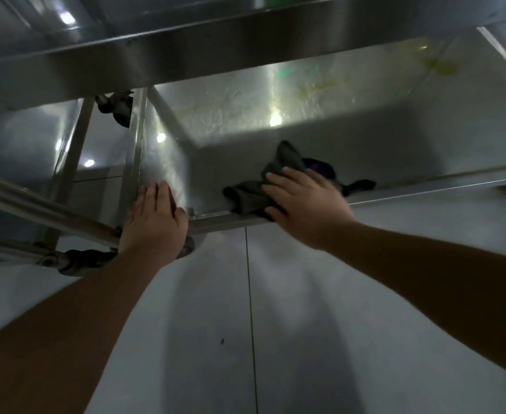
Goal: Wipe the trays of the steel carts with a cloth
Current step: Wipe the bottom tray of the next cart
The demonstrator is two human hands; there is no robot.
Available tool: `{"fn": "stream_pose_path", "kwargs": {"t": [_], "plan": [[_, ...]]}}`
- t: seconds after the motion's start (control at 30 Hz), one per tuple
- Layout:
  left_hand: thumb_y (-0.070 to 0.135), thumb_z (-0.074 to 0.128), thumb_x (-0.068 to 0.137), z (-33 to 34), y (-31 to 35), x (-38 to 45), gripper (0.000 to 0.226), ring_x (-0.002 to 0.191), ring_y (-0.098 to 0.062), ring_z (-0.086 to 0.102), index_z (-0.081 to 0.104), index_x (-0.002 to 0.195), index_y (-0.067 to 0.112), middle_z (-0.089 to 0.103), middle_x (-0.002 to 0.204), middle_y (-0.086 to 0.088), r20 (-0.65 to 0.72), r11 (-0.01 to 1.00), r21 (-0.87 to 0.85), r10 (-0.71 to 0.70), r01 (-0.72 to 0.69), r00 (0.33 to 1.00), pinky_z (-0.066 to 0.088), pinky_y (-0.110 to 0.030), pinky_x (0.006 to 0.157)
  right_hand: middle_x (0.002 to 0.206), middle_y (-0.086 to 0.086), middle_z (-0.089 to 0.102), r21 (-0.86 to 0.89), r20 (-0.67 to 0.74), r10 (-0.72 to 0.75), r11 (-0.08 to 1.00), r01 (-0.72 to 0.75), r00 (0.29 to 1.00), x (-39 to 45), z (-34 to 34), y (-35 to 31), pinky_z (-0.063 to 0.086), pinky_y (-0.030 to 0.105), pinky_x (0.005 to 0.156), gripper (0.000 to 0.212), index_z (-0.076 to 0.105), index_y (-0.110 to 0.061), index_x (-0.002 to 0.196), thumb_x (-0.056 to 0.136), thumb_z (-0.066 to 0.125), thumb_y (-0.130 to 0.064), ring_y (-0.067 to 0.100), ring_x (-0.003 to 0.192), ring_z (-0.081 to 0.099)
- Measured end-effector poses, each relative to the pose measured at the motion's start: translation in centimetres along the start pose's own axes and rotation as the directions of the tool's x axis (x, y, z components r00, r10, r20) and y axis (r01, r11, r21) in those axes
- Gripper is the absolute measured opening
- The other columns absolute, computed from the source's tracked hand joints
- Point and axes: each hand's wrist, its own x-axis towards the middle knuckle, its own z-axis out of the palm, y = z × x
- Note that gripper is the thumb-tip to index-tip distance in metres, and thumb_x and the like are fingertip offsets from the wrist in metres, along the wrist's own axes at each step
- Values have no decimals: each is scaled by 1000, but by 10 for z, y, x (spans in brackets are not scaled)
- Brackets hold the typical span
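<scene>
r hand point(302, 201) flat, fingers straight, pressing dark cloth point(247, 194) on lower tray point(365, 135) near edge; l hand point(156, 213) flat on tray corner.

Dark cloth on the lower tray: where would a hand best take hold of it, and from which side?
Grip the dark cloth at the bunched fold under the right hand, coming from above at the lower tray's near rim. It lies crumpled and flat there; loose ends trail away and would slip.

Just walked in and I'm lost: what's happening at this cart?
A person is wiping the lower tray of a steel cart. The right hand presses a dark cloth at the tray's near edge, while the left hand rests flat on its corner. Yellowish smears remain farther back.
</scene>
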Motion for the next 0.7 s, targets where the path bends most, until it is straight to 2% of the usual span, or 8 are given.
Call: {"fn": "stream_pose_path", "kwargs": {"t": [0.13, 0.23, 0.33, 0.4, 0.47, 0.57, 0.7], "plan": [[37, 37, 109, 0, 1, 1, 69, 163, -29, 8, 14, 169, 12, 10, 176, -12, 22, 1000, -14, -15, 15, 1000, 7, -44, 131, 153, -2, 56, 1, -174, 259, 965, -263, 950, -46, -9, 85, 41, 49, 114, 53, 61, -28, 141, 102, 37, -54, 28, 142, 49], [38, 36, 109, 0, 3, -1, 69, 163, -28, 6, 13, 169, 13, 8, 177, -11, 23, 999, -31, -26, 27, 999, 6, -45, 132, 148, 7, 60, -4, -250, 486, 864, -503, 837, -83, -24, 156, 45, 54, 108, 53, 61, -23, 138, 100, 37, -51, 38, 132, 55], [37, 37, 109, 0, 4, -1, 69, 163, -29, 8, 14, 169, 13, 10, 176, -11, 7, 1000, -20, -22, 22, 1000, 8, -47, 131, 143, 11, 58, -109, -183, 655, 728, -677, 733, -104, -40, 188, 43, 62, 104, 44, 52, -25, 136, 104, 34, -49, 44, 125, 53], [37, 36, 109, -1, 5, -2, 69, 163, -29, 8, 13, 169, 14, 10, 176, -11, 8, 1000, -17, -26, 26, 1000, 9, -48, 131, 132, 18, 60, -195, -127, 695, 682, -705, 708, -102, -46, 183, 44, 66, 100, 41, 52, -20, 127, 106, 31, -47, 47, 118, 54], [37, 37, 109, -3, 5, -3, 68, 162, -29, 8, 14, 169, 14, 10, 176, -11, 8, 999, -15, -28, 28, 1000, 9, -48, 131, 121, 22, 61, -236, -108, 690, 682, -693, 716, -94, -51, 164, 47, 66, 94, 40, 54, -14, 118, 107, 31, -45, 47, 109, 55], [35, 39, 109, -5, 8, -4, 68, 162, -29, 9, 15, 169, 13, 11, 176, -11, 7, 999, -14, -28, 28, 1000, 9, -48, 131, 122, 18, 61, -261, -69, 585, 771, -581, 808, -84, -50, 120, 48, 58, 87, 38, 58, -14, 118, 106, 38, -45, 45, 107, 54], [34, 38, 109, -7, 12, -7, 67, 162, -30, 10, 16, 168, 11, 12, 176, -13, -8, 1000, 6, -30, 30, 1000, 11, -47, 131, 126, 8, 67, -228, -31, 260, 938, -260, 965, -65, -43, 48, 48, 50, 85, 37, 63, -19, 123, 104, 49, -48, 41, 106, 58]]}}
